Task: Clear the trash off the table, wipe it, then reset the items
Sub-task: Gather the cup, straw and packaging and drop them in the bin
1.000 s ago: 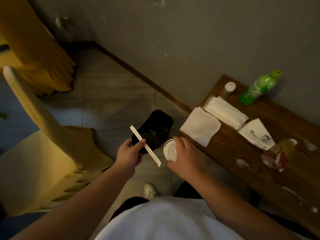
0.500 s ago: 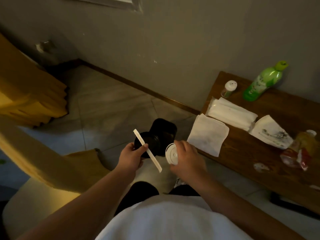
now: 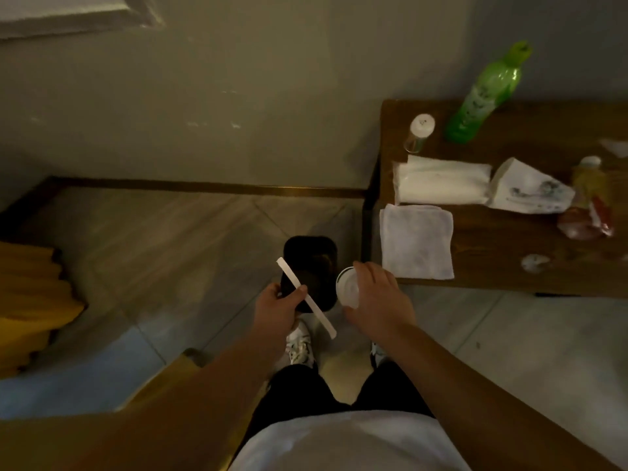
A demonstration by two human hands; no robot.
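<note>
- White wrapper (image 3: 306, 298) stayed pinched in left hand (image 3: 274, 309) fingers; right hand (image 3: 377, 295) gripped the cup (image 3: 347, 287).
- Both had moved over the bin (image 3: 311, 266) at frame centre, ready to drop.

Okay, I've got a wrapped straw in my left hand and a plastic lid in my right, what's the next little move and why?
Probably let go of both over the black trash bin. The left hand holds the paper-wrapped straw and the right hand holds the plastic lid, both right above the bin's open mouth. More scraps wait on the wooden table.
</note>
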